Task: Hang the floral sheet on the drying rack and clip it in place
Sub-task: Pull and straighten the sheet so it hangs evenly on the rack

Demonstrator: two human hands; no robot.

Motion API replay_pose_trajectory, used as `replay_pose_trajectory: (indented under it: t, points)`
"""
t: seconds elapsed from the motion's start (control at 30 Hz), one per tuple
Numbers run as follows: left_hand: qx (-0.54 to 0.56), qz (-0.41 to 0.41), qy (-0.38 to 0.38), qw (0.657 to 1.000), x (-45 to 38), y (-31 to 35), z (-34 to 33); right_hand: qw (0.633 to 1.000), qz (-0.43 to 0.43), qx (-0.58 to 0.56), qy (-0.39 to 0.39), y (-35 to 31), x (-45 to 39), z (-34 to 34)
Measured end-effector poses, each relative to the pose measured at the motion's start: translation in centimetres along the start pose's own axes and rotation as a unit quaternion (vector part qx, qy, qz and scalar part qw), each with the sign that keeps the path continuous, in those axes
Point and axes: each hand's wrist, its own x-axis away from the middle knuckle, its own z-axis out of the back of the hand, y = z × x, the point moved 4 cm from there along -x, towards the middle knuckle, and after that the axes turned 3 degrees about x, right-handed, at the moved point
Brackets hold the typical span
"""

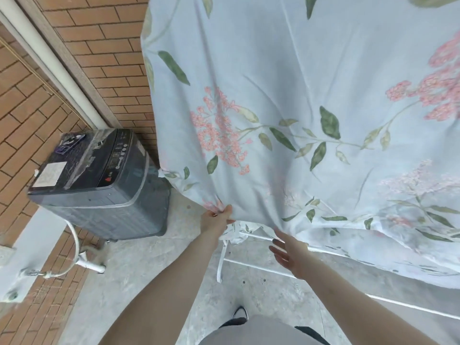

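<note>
Your left hand [216,217] pinches the pale-blue floral cotton sheet [298,95] hem at 7 o'clock; right hand [290,255] released. Soft, light, drapey: take hold at the hem.

Head camera looks steeply down, close to the hanging sheet [286,95].

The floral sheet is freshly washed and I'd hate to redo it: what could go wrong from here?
The floral sheet is held only by the left hand pinching its lower edge; the right hand is open beneath it. If that pinch slips, the hem may drop onto the concrete floor. No clip shows, so wind might shift it. Its left edge hangs near the washing machine and could brush it.
</note>
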Motion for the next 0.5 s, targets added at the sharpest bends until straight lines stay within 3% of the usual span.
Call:
replay_pose_trajectory:
  t: [0.1,0.23,0.33,0.5]
  points:
    - [-0.017,-0.001,-0.034,0.999,0.2,0.2,-1.8,0.996,0.015,-0.076,-0.039,-0.8,0.5,-3.6]
    - [-0.015,0.035,-0.108,0.993,-0.2,0.0,-1.0,0.988,0.055,-0.145,0.004,-2.0,-0.2,-5.8]
    - [0.038,0.041,-0.102,0.993,-1.0,1.0,2.0,0.987,0.053,-0.146,0.03,-1.5,-0.6,-5.6]
    - [0.17,0.008,-0.109,0.979,-1.0,5.0,5.9,0.995,0.046,-0.086,-0.026,-2.2,-0.3,-6.3]
